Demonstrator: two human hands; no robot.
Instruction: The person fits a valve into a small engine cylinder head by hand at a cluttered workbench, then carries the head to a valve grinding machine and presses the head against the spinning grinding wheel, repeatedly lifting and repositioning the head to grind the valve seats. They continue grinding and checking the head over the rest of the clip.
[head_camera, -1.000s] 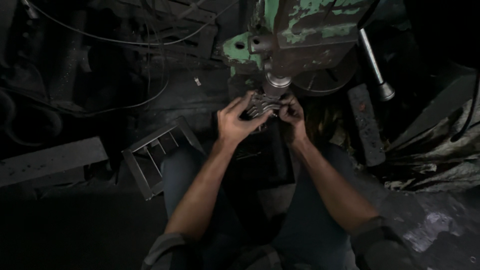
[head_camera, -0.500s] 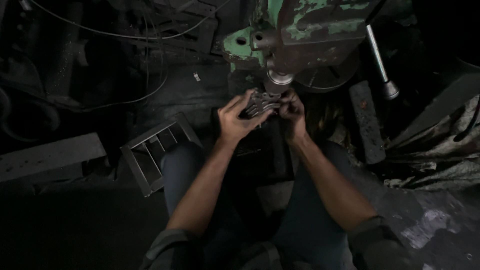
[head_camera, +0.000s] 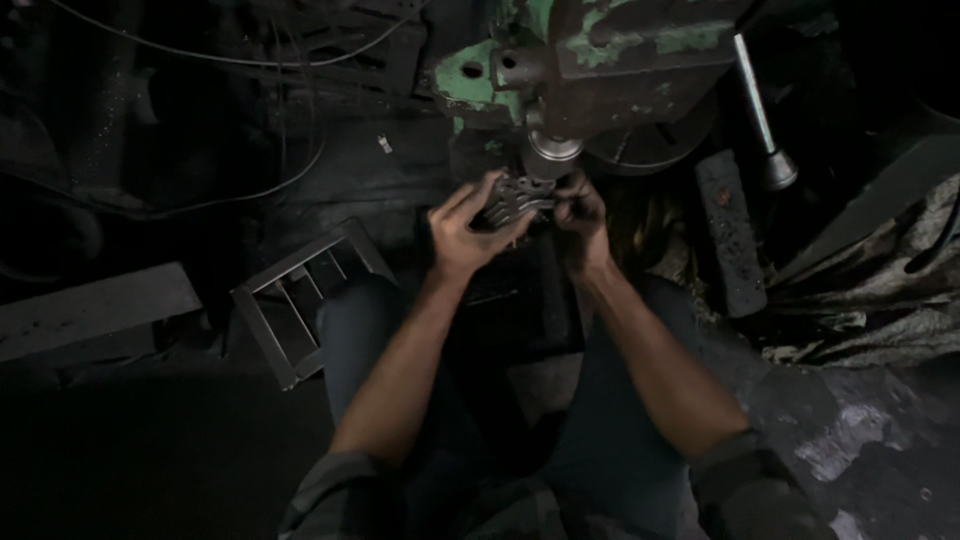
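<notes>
A small grey ribbed metal part (head_camera: 512, 200) sits just under the round spindle (head_camera: 552, 155) of a worn green drill press (head_camera: 600, 50). My left hand (head_camera: 470, 228) grips the part from the left, fingers curled over its top. From the right, my right hand (head_camera: 580, 220) grips the same part, close below the spindle. The part's underside is hidden by my fingers.
A grey metal frame with slots (head_camera: 300, 300) lies on the dark floor to the left. A steel lever with a round end (head_camera: 762, 120) hangs at the right, beside a dark block (head_camera: 730, 230). Cables (head_camera: 200, 200) trail across the upper left. Crumpled cloth (head_camera: 880, 290) lies far right.
Both hands stay on the metal part under the spindle, with only small shifts of the fingers. The view has drifted slightly.
</notes>
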